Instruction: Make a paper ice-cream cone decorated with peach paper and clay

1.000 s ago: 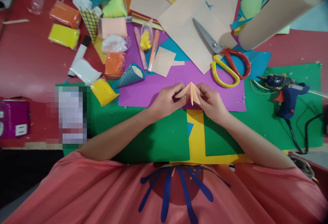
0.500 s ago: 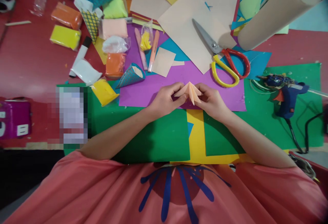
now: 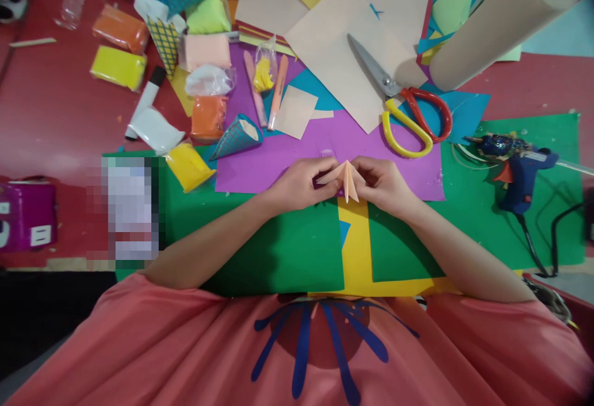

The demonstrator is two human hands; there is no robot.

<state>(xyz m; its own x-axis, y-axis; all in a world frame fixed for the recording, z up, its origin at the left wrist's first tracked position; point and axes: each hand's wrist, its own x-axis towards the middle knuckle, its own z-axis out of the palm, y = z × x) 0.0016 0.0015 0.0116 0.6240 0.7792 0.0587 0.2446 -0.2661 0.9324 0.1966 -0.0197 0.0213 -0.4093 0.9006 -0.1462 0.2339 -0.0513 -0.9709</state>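
Between my hands is a small peach paper (image 3: 348, 182) folded into sharp pleats, its points toward me. My left hand (image 3: 312, 181) pinches its left side between thumb and fingers. On the other side, my right hand (image 3: 379, 182) has its fingers closed on the right flap. Both hands are over the near edge of a purple sheet (image 3: 278, 164). Beyond my right hand lie scissors (image 3: 394, 93) with one yellow and one red handle. A small square of peach paper (image 3: 297, 112) and a blue patterned paper cone (image 3: 238, 137) rest beyond my left hand.
A blue glue gun (image 3: 522, 177) with a cord lies on green foam (image 3: 557, 226) at right. A thick paper roll (image 3: 496, 28) rests at upper right. Packs of coloured clay (image 3: 211, 53), a marker (image 3: 146, 103) and patterned cones (image 3: 162, 34) crowd the upper left.
Both hands have come slightly nearer to me with the folded paper. Its pleats are pressed narrower, and the right flap is now mostly covered by my right fingers.
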